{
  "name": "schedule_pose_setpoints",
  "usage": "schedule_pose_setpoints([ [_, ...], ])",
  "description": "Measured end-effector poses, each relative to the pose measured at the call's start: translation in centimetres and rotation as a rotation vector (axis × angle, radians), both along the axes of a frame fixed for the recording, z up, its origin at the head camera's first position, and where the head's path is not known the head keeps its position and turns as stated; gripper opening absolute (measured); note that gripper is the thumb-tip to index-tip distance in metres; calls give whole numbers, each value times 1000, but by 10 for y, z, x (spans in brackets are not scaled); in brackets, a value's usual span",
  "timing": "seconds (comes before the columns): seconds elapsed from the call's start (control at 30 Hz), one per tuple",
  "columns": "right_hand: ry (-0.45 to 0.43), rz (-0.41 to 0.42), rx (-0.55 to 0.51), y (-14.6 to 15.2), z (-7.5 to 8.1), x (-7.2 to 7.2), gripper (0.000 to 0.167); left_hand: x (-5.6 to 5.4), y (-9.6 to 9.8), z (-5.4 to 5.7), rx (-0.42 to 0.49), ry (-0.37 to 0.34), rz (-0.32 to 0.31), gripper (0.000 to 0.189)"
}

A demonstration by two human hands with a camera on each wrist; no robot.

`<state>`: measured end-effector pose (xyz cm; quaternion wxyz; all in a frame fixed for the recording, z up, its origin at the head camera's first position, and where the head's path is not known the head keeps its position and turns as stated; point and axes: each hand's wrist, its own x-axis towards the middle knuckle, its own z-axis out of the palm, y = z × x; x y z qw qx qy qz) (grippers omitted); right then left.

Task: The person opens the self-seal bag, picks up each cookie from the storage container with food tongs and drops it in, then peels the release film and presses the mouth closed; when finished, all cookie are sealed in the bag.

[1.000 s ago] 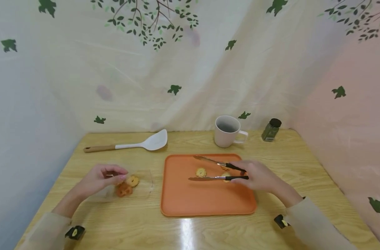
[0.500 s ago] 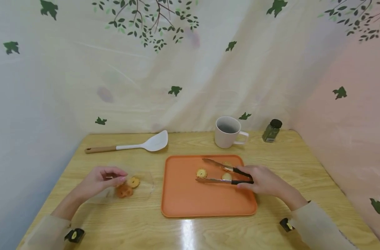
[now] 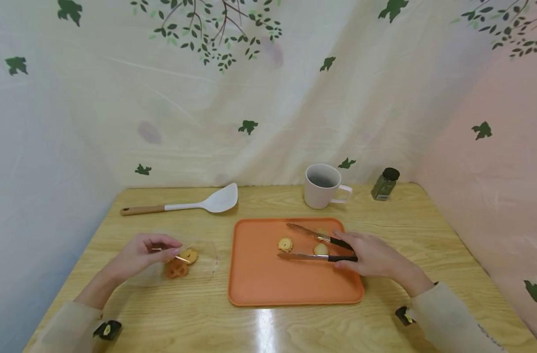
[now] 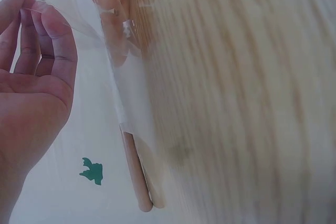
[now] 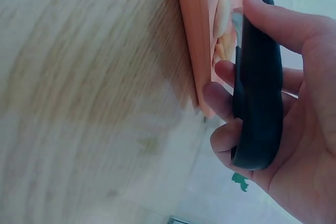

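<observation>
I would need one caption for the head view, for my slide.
Left hand pinches a clear bag of cookies; right hand holds spread tongs over an orange tray.

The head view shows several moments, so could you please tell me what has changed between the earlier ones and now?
The right hand has shifted the tongs slightly rightward over the tray. Nothing was visibly grasped or released: the left hand still pinches the clear bag, and the mug stays put.
</observation>
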<state>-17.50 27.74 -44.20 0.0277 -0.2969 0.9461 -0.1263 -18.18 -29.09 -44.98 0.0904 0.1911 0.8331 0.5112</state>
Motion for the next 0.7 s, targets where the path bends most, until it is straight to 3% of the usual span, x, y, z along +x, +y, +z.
schedule_pose_setpoints([
  [0.27,-24,27,-61,4,-3,-2,65,-1,1,0,12,-21,1,22],
  [0.53,-32,0,-106,4,-9,-1,79,-2,1,-1,31,-27,-23,21],
  [0.7,-14,-4,-92,3,-12,-2,74,-3,1,-1,30,-28,-22,22],
])
